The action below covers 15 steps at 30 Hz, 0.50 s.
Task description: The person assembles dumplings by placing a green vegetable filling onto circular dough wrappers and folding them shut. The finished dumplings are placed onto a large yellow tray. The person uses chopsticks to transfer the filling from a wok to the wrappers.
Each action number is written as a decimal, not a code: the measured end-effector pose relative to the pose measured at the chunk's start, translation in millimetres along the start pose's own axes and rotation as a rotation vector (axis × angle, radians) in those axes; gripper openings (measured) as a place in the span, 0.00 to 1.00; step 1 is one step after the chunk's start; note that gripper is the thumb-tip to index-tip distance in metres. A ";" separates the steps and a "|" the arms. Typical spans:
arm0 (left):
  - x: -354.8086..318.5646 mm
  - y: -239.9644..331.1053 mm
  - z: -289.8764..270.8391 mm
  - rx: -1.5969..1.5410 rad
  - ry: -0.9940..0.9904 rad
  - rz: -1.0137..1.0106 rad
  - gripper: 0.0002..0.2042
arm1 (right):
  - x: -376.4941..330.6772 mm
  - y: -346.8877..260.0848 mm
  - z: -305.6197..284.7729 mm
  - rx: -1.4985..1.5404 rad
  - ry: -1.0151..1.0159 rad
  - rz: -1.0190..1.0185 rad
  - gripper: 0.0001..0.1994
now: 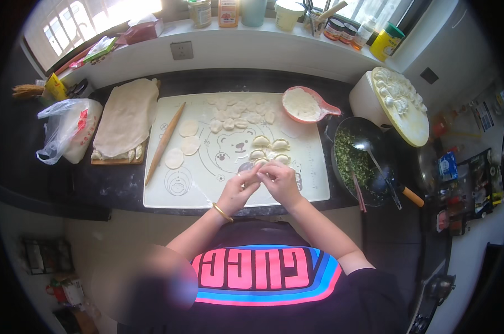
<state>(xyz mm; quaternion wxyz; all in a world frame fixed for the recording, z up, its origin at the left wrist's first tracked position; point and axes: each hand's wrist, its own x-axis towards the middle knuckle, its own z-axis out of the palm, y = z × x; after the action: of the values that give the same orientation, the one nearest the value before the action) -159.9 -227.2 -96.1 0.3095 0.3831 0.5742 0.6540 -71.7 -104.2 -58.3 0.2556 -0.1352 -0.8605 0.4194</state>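
Above the near part of a white kneading mat, my left hand and my right hand meet with their fingertips closed. They pinch a dumpling, which the fingers mostly hide. Just beyond lie several folded dumplings in short rows. Small round dough pieces cluster at the mat's far side. To the left are flat round wrappers and a wooden rolling pin. At the right, a dark wok holds chopped green filling, with a metal spoon and chopsticks in it.
A pink bowl of flour stands at the mat's far right corner. Left of the mat are a dough-covered board and a plastic bag. A tray of dumplings rests on a white container. Jars line the windowsill.
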 end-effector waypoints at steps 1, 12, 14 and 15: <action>-1.0 1.3 -3.4 -0.031 -0.006 -0.093 0.22 | -0.4 -0.1 0.8 0.066 0.000 0.033 0.03; -5.5 -33.4 2.3 -0.137 -0.050 -0.191 0.23 | -10.5 22.8 8.3 -0.018 -0.053 0.134 0.04; -6.8 -40.3 1.2 -0.194 -0.058 -0.265 0.24 | -16.1 33.2 10.1 0.020 -0.049 0.200 0.04; -6.0 -43.4 1.4 -0.213 -0.064 -0.276 0.23 | -18.3 38.6 8.8 -0.002 -0.055 0.237 0.04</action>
<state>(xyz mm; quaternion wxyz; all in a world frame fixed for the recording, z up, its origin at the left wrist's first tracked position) -157.1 -225.1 -139.7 0.4532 0.2861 0.5387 0.6500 -60.7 -94.6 -99.3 0.1804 -0.2244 -0.8456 0.4495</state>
